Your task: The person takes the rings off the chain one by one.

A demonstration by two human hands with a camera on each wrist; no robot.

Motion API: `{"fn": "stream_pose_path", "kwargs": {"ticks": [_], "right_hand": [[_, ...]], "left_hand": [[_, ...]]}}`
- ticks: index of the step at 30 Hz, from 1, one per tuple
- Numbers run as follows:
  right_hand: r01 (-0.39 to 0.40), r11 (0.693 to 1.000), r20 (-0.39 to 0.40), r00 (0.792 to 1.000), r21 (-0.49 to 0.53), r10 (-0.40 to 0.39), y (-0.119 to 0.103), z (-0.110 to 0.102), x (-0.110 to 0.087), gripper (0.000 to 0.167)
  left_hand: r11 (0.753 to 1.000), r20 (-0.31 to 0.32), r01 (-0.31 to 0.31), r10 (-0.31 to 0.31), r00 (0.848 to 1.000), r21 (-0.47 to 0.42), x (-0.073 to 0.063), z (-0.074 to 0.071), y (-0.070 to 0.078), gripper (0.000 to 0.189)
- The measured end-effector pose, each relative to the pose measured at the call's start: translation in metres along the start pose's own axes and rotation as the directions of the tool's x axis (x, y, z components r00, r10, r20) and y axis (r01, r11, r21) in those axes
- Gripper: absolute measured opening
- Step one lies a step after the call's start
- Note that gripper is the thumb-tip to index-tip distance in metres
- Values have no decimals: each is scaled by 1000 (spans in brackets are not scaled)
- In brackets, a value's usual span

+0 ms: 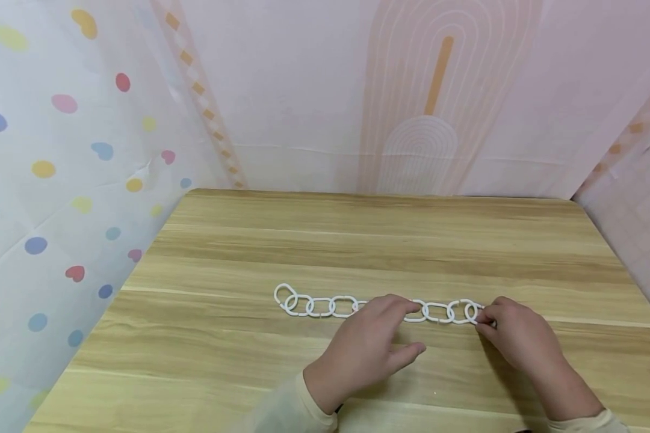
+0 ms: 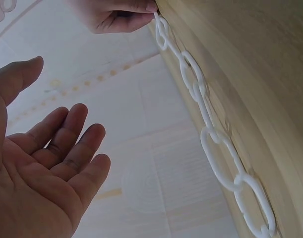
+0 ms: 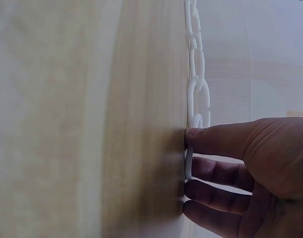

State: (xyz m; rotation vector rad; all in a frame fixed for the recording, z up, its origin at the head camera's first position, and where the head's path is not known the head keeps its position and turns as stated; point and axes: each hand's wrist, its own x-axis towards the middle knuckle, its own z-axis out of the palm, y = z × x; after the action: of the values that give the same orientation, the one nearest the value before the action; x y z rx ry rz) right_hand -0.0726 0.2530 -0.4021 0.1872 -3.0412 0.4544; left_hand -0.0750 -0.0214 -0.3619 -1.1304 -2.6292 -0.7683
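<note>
A white plastic chain [image 1: 321, 307] of several oval links lies in a line from left to right across the wooden table. Its leftmost link tilts up and away from the line. My right hand [image 1: 520, 334] pinches the link at the right end between thumb and fingers, close over the tabletop; the right wrist view shows the thumb [image 3: 215, 139] on that link. My left hand [image 1: 363, 346] hovers over the middle of the chain, hiding some links in the head view. In the left wrist view its fingers [image 2: 67, 134] are spread and relaxed, with nothing in them.
The wooden table [image 1: 222, 361] reaches back to a pale curtain [image 1: 303, 96] with arch patterns. On the left hangs a white cloth [image 1: 59, 198] with coloured dots and hearts. Another patterned cloth [image 1: 644, 204] borders the table's right edge.
</note>
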Motion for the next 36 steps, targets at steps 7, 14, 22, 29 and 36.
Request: {"fn": "stream_pose_path", "kwargs": {"ticks": [7,14,22,29,36], "right_hand": [[-10,1000,3,1000,2,10,-1,-1,1,12],[-19,999,0,1000,26,19,-2,0,4,12],[-35,999,21,999,30,34,-2,-2,5,12],[-63,997,75,995,37,60,1,-4,4,10],[-66,996,68,996,52,62,3,-3,4,11]], "left_hand": [[1000,40,30,-30,999,5,10,7,3,48],[997,92,76,-74,993,-14,19,14,1,46],[995,146,98,-97,984,-1,29,26,3,46],[997,187,77,-78,979,12,38,37,6,45],[995,208,55,-73,975,88,43,45,7,40]]}}
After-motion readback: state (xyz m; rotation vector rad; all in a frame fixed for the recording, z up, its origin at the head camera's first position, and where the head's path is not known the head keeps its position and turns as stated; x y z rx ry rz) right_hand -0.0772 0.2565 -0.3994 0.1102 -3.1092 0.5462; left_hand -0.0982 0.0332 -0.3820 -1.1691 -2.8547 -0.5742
